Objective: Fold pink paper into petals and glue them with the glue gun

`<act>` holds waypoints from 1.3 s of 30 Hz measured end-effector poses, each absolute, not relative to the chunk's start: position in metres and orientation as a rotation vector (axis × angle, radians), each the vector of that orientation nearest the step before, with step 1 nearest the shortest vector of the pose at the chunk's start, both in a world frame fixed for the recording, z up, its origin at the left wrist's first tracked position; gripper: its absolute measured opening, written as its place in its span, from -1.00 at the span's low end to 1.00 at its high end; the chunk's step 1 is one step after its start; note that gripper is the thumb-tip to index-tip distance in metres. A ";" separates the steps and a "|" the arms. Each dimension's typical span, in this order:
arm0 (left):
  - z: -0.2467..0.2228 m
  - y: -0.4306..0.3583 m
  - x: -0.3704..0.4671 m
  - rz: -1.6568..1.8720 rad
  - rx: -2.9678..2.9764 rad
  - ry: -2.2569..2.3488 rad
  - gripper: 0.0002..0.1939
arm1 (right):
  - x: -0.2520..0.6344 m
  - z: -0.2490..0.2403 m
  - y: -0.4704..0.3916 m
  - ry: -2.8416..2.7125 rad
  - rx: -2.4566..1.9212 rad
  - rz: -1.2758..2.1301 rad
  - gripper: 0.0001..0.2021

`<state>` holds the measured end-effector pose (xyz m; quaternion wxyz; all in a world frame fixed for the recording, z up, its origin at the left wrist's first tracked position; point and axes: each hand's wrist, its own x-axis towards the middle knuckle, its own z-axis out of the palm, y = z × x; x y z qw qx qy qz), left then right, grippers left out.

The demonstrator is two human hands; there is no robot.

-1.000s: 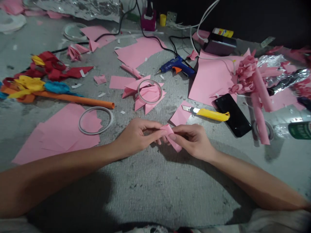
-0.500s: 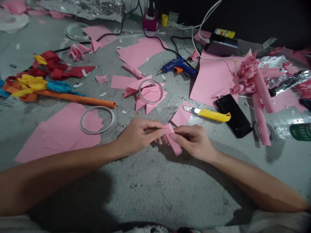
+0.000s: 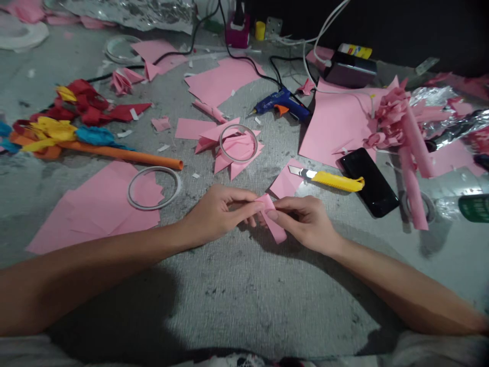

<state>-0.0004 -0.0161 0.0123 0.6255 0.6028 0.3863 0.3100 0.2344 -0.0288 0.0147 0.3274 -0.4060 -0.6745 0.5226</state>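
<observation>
Between both hands is a folded strip of pink paper (image 3: 276, 230), held above the grey table. My left hand (image 3: 221, 214) pinches its upper left part between thumb and fingers. On the other side, my right hand (image 3: 305, 221) grips the strip with the thumb on top. Some fingertips are hidden behind the paper. Just beyond the hands lie a folded pink piece (image 3: 284, 183) and a yellow box cutter (image 3: 332, 180), its blade pointing left. A tape ring (image 3: 220, 148) rests on several folded pink pieces (image 3: 240, 165).
A blue glue gun (image 3: 282, 103) lies at the back, its cord trailing behind. A black phone (image 3: 369, 181) is to the right, near pink paper tubes (image 3: 414, 188). Pink sheets (image 3: 95, 209) with another tape ring (image 3: 131, 191) lie left, below an orange tube (image 3: 126, 154).
The camera view has shifted very slightly. Both hands keep the same hold on the pink paper strip, with almost no movement.
</observation>
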 end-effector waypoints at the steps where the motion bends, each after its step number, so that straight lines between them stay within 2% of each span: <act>1: 0.012 -0.016 -0.001 0.710 1.386 0.887 -0.79 | 0.234 0.015 -0.029 -1.767 -1.055 1.368 -0.80; 15: 0.011 -0.018 0.001 0.700 1.480 0.891 -0.75 | 0.228 0.012 -0.031 -1.613 -1.127 1.245 -0.84; 21: 0.012 -0.018 0.001 0.648 1.559 0.875 -0.74 | 0.223 0.013 -0.031 -1.546 -1.143 1.288 -0.80; 28: 0.012 -0.017 0.001 0.609 1.560 0.864 -0.71 | 0.222 0.013 -0.031 -1.485 -1.169 1.315 -0.87; 39: 0.013 -0.019 0.003 0.727 1.503 0.879 -0.73 | 0.224 0.012 -0.033 -1.542 -1.168 1.305 -0.86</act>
